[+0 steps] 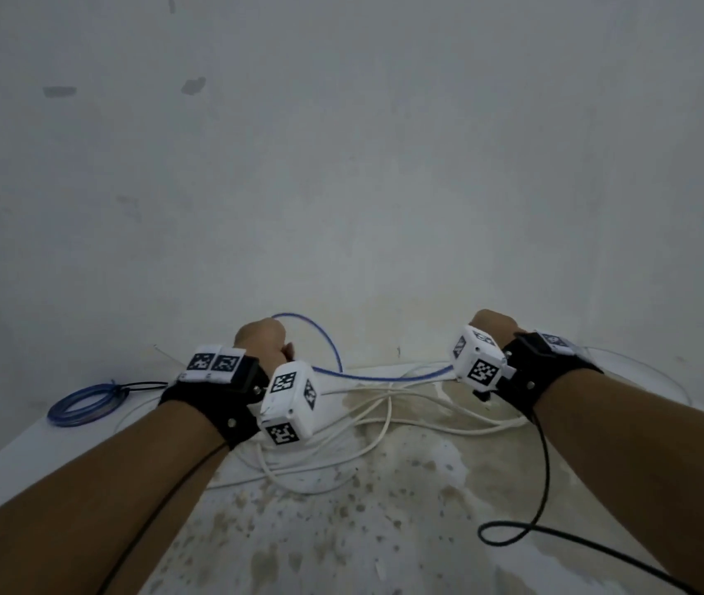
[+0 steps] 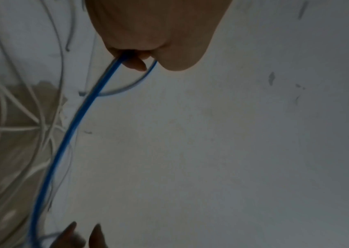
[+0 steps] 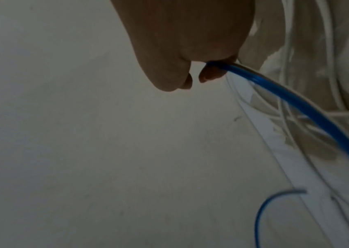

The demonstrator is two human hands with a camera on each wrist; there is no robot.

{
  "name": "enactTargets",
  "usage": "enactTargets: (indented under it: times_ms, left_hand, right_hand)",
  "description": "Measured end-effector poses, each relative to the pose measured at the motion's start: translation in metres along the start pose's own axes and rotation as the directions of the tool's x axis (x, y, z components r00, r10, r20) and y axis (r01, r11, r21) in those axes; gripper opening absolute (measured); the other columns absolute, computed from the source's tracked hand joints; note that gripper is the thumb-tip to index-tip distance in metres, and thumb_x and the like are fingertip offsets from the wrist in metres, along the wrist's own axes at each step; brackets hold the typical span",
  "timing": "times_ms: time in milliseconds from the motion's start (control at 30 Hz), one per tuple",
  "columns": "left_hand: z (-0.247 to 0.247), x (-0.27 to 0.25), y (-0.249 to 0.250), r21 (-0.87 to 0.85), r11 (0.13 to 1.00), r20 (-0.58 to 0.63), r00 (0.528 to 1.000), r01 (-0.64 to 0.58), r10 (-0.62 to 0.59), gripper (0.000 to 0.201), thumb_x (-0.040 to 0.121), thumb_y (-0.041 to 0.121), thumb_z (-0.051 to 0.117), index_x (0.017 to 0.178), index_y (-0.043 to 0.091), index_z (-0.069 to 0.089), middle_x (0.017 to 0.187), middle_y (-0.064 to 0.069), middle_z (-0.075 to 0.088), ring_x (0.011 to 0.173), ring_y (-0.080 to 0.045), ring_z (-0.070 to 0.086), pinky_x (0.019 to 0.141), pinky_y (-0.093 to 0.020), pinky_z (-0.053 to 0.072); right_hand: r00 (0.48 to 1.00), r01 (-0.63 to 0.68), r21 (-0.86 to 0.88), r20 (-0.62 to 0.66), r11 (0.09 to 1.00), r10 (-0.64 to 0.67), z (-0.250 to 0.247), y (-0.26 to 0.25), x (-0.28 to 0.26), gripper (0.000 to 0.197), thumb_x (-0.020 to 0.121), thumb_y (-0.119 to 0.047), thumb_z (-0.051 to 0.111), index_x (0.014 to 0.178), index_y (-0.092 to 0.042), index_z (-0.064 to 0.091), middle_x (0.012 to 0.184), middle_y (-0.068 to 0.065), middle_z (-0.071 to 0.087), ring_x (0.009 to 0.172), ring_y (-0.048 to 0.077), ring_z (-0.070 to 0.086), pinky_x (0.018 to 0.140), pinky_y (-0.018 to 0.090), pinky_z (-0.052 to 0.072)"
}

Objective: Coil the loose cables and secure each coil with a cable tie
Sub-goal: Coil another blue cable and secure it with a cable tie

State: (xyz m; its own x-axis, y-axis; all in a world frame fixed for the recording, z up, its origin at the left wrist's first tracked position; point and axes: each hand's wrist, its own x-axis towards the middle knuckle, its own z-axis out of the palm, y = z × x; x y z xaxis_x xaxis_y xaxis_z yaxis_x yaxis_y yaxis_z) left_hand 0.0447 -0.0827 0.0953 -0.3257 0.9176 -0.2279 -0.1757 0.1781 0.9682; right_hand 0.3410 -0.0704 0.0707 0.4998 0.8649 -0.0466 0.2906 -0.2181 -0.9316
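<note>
Over the stained counter (image 1: 406, 530), the left hand (image 1: 261, 339) and right hand (image 1: 494, 326) each grip the blue cable (image 1: 384, 377), strung between them above loose white cables (image 1: 367, 423); a tied blue coil (image 1: 84, 403) lies far left. Left wrist: fingers (image 2: 136, 64) curl around the cable (image 2: 62, 142). Right wrist: fingers (image 3: 211, 73) clamp it (image 3: 296, 104).

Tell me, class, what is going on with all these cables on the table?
A person is coiling cables. Both hands hold one loose blue cable: the left hand grips it where a loop arches up, and the right hand grips it further along. One blue coil already lies tied at the left of the table. A tangle of white cables still lies loose between the arms.
</note>
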Motion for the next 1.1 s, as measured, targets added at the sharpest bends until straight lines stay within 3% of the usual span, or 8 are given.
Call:
enactTargets:
  times_ms: [100, 167, 233, 367, 500, 733, 867, 1100]
  left_hand:
    - [-0.018, 0.018, 0.003, 0.056, 0.998, -0.04, 0.999, -0.005, 0.007, 0.029, 0.099, 0.0, 0.035, 0.071, -0.001, 0.043, 0.068, -0.015, 0.044, 0.056, -0.023, 0.04, 0.058, -0.032, 0.038]
    - [-0.026, 0.024, 0.003, 0.06, 0.998, -0.02, 1.0, -0.013, 0.014, 0.028, 0.098, -0.003, 0.038, 0.071, -0.001, 0.045, 0.067, -0.015, 0.044, 0.055, -0.024, 0.039, 0.059, -0.033, 0.038]
    - [-0.028, 0.026, -0.001, 0.131, 0.991, 0.014, 0.999, -0.031, 0.03, 0.03, 0.098, -0.001, 0.044, 0.068, -0.001, 0.048, 0.063, -0.016, 0.045, 0.055, -0.025, 0.04, 0.066, -0.037, 0.038]
    - [-0.027, 0.029, -0.006, 0.177, 0.982, 0.05, 0.997, -0.071, 0.063, 0.021, 0.099, 0.003, 0.047, 0.082, -0.002, 0.058, 0.062, -0.01, 0.043, 0.052, -0.02, 0.033, 0.051, -0.029, 0.03]
    - [-0.031, 0.032, -0.006, 0.174, 0.981, 0.057, 0.996, -0.08, 0.071, 0.019, 0.1, 0.004, 0.042, 0.105, -0.001, 0.06, 0.066, -0.007, 0.04, 0.053, -0.015, 0.029, 0.047, -0.025, 0.026]
    - [-0.037, 0.031, -0.006, 0.1, 0.984, 0.086, 0.987, -0.146, 0.138, 0.012, 0.098, 0.002, 0.047, 0.102, 0.002, 0.059, 0.065, -0.005, 0.038, 0.053, -0.013, 0.029, 0.034, -0.012, 0.023]
    - [-0.045, 0.033, -0.006, 0.13, 0.968, 0.108, 0.974, -0.214, 0.2, 0.021, 0.099, 0.005, 0.047, 0.092, 0.01, 0.067, 0.065, -0.002, 0.041, 0.052, -0.012, 0.032, 0.036, -0.016, 0.027]
    - [-0.037, 0.045, -0.007, 0.117, 0.955, 0.16, 0.954, -0.273, 0.254, 0.026, 0.101, 0.004, 0.044, 0.102, 0.01, 0.07, 0.071, -0.004, 0.05, 0.059, -0.011, 0.044, 0.05, -0.019, 0.042]
  right_hand:
    - [0.997, 0.071, -0.106, -0.012, 0.992, -0.072, -0.013, 0.008, -0.01, 0.03, 0.103, -0.015, 0.044, 0.081, 0.002, 0.056, 0.103, 0.027, 0.061, 0.099, 0.036, 0.061, 0.088, 0.039, 0.044]
    - [0.996, 0.026, 0.044, 0.078, 0.999, -0.029, -0.011, 0.005, -0.023, 0.038, 0.104, -0.016, 0.041, 0.068, -0.005, 0.044, 0.081, 0.021, 0.055, 0.068, 0.028, 0.055, 0.073, 0.041, 0.049]
    - [0.99, -0.023, 0.071, 0.138, 0.997, 0.013, -0.002, 0.004, -0.026, 0.039, 0.106, -0.02, 0.038, 0.076, 0.0, 0.054, 0.07, 0.01, 0.044, 0.052, 0.018, 0.035, 0.05, 0.032, 0.035]
    - [0.935, 0.04, -0.151, 0.354, 0.988, 0.016, 0.015, -0.004, -0.029, 0.034, 0.104, -0.02, 0.046, 0.092, 0.005, 0.066, 0.065, 0.007, 0.049, 0.05, 0.015, 0.029, 0.05, 0.028, 0.024]
    - [0.876, 0.133, -0.108, 0.479, 0.985, -0.066, 0.016, -0.024, -0.044, 0.025, 0.103, -0.009, 0.041, 0.11, 0.001, 0.064, 0.072, 0.009, 0.056, 0.052, 0.014, 0.031, 0.049, 0.026, 0.026]
    - [0.916, 0.204, 0.168, 0.315, 0.964, -0.249, 0.03, -0.045, -0.038, 0.034, 0.102, -0.027, 0.053, 0.102, 0.005, 0.065, 0.056, 0.001, 0.032, 0.048, 0.013, 0.022, 0.044, 0.025, 0.02]
    - [0.934, 0.223, 0.224, 0.228, 0.949, -0.274, 0.041, -0.053, -0.032, 0.035, 0.104, -0.02, 0.046, 0.08, -0.002, 0.064, 0.068, 0.006, 0.054, 0.05, 0.015, 0.035, 0.041, 0.023, 0.028]
    - [0.865, 0.242, 0.262, 0.379, 0.934, -0.33, 0.058, -0.058, -0.035, 0.036, 0.102, -0.03, 0.052, 0.093, 0.002, 0.068, 0.053, -0.003, 0.03, 0.046, 0.012, 0.02, 0.042, 0.023, 0.019]
